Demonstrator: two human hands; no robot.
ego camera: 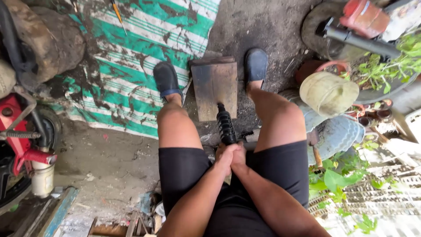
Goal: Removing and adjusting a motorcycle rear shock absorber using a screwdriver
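Green-and-white striped tarp [144, 48], mud-smeared, spread on the concrete floor [109, 162]. Yellow-handled screwdriver [118, 15] lying on the tarp's far edge. Red motorcycle frame [17, 131] at left, with a white plastic canister [43, 179] just beside it. Worn tyre [44, 44] at upper left. Cream plastic bucket [328, 93] at right, tipped on its side, near potted green plants [386, 66].
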